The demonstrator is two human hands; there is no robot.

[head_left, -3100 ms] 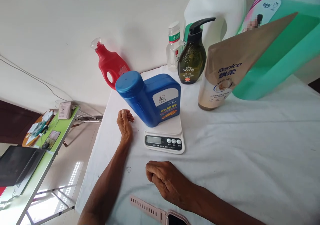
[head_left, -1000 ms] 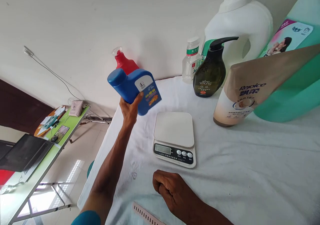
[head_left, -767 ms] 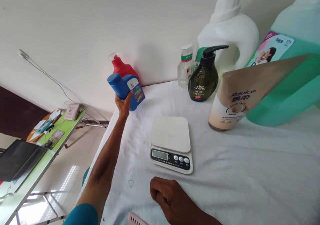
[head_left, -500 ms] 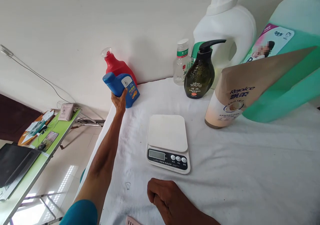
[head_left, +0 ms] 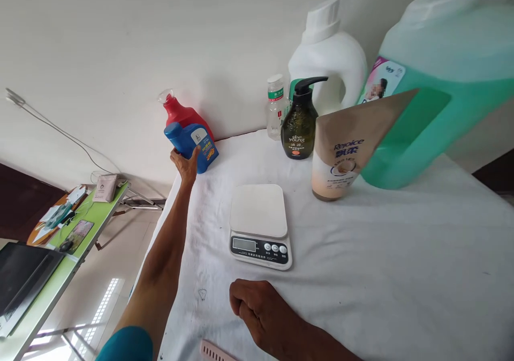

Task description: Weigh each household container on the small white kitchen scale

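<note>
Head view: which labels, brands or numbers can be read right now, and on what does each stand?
"see young": on the dark pump bottle.
"Rejoice": on the tan refill pouch, with Chinese characters beneath.
Blue bottle at the left hand: label print too small to read.
Small clear bottle: green band, unreadable.
Green jug: label text blurred.
Scale: display blank, button captions too small.

Bright, even daylight with soft shadows on the wall, sun patches on the floor lower left, and wide-angle stretching at the edges.
</note>
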